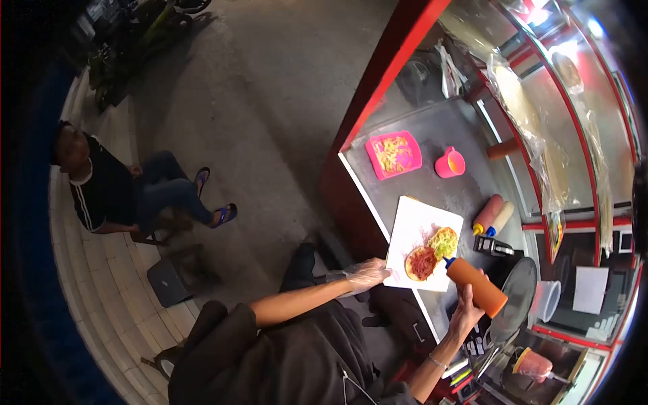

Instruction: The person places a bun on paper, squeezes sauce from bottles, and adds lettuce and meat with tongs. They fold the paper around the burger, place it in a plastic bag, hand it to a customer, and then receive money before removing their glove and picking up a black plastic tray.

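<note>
In a thin clear plastic glove, my left hand (pixel 368 275) pinches the near left edge of a white sheet of paper (pixel 408 219) on the metal counter. Two bun halves lie side by side on the sheet. One bun half (pixel 420 264) carries a shredded reddish-brown topping; the other bun half (pixel 443 241) is covered with shredded green and yellow vegetables. My right hand (pixel 466 312) is wrapped round an orange squeeze bottle (pixel 476 287) with a dark blue nozzle. The bottle is tilted, its tip close to where the bun halves meet.
On the counter (pixel 445 128) stand a pink tub (pixel 393 155) of shreds and a pink mug (pixel 450 163). A red squeeze bottle (pixel 487 214) and a cream squeeze bottle (pixel 501 219) lie beyond the buns. A round dark griddle (pixel 516 304) is at right. A seated person (pixel 108 179) is at left.
</note>
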Demonstrator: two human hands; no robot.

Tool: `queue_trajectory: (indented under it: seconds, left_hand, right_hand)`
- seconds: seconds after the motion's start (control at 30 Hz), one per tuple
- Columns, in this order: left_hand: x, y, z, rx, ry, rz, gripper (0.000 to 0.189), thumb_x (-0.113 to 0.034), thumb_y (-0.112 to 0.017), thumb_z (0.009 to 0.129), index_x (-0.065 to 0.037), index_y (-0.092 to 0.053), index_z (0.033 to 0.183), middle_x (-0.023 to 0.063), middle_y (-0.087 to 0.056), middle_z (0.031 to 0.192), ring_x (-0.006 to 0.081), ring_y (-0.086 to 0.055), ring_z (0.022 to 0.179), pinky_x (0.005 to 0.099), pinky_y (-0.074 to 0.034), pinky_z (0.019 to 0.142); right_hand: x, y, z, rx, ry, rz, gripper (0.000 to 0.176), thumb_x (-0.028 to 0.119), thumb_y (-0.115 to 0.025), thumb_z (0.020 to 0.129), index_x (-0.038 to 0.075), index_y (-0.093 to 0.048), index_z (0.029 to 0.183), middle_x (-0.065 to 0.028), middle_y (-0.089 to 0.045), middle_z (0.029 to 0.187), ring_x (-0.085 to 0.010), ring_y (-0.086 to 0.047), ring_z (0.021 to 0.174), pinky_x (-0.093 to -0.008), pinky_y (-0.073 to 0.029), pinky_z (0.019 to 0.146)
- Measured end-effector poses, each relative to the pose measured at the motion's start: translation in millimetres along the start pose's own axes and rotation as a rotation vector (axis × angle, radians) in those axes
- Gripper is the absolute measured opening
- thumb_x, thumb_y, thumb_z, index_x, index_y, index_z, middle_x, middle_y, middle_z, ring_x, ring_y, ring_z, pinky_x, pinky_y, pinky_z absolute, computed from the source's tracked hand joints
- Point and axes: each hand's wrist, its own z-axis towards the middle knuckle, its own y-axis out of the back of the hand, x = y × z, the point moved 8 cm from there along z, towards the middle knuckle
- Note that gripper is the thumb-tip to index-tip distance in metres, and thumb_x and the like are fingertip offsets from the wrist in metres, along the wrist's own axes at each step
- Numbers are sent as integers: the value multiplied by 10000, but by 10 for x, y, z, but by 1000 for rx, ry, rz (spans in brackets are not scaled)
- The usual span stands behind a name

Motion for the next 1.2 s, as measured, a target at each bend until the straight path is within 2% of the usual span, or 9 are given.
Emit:
queue_trajectory:
  seconds: [0.07, 0.17, 0.27, 0.33, 0.4, 0.47, 0.67, 1.13, 1.2]
  left_hand:
    - [86, -55, 3, -81, -7, -32, 362, -320, -581, 1021, 6, -697, 1130, 70, -719, 936, 154, -617, 873, 361, -508, 826]
    - [-7, -185, -18, -93, -152, -252, 343, -326, -589, 1037, -6, -710, 1063, -13, -673, 838, 92, -552, 755, 292, -489, 710]
    - [24, -175, -45, -150, -128, -407, 323, -298, -615, 1026, 4, -662, 1134, 19, -680, 955, 96, -582, 879, 295, -496, 809]
    - [86, -21, -124, -212, -20, -161, 320, -302, -618, 1026, 1, -642, 1123, 26, -670, 978, 110, -591, 933, 288, -487, 855]
    - [133, 134, -242, -340, -140, -160, 323, -334, -629, 1018, -22, -634, 1101, 32, -658, 989, 124, -594, 948, 288, -480, 870]
    - [247, 150, -262, -179, -77, -401, 336, -384, -633, 1011, -62, -639, 1110, 21, -642, 997, 131, -594, 962, 281, -469, 900]
    - [137, 215, -220, -119, -39, -348, 373, -408, -633, 1007, -55, -639, 1128, 35, -647, 1011, 127, -587, 961, 276, -462, 902]
    - [-453, 524, 259, 82, 75, 158, 217, -201, -693, 933, 13, -715, 958, 60, -716, 855, 90, -621, 816, 298, -500, 728]
    - [-579, 625, 274, 158, 25, 307, 283, -271, -690, 918, 2, -719, 984, 108, -743, 851, 185, -704, 806, 349, -528, 741]
  right_hand:
    - [-29, 27, -7, 63, -127, -229, 650, -16, -733, 874, -25, -424, 1445, -181, -551, 1416, -278, -551, 1305, -410, -491, 1054]
    - [14, -41, 20, 177, 41, -319, 629, -47, -774, 826, -39, -476, 1380, -183, -596, 1354, -256, -587, 1244, -384, -485, 1053]
    - [157, -145, 149, 142, 91, -228, 612, -71, -799, 794, -40, -512, 1333, -172, -629, 1316, -230, -621, 1191, -374, -502, 1038]
    - [223, -105, 112, 159, 92, -251, 591, -58, -804, 798, -40, -525, 1319, -169, -634, 1313, -232, -623, 1193, -377, -498, 1045]
    - [244, -105, 35, 229, 121, -367, 577, -52, -809, 797, -39, -535, 1304, -168, -641, 1300, -232, -632, 1180, -368, -507, 1032]
    - [150, -95, 43, 232, 83, -369, 585, -40, -825, 788, -39, -534, 1296, -166, -651, 1277, -226, -633, 1175, -356, -520, 1011]
    - [196, -48, 78, 148, 39, -402, 557, -88, -799, 788, -36, -544, 1280, -179, -630, 1303, -240, -622, 1189, -372, -502, 1045]
    - [408, -404, 26, -56, 110, -439, 496, -43, -851, 753, -16, -590, 1174, -130, -678, 1212, -210, -666, 1094, -333, -565, 943]
    - [354, -283, 20, -148, 37, -468, 511, -58, -847, 750, -11, -574, 1179, -139, -673, 1217, -211, -664, 1098, -337, -567, 940]
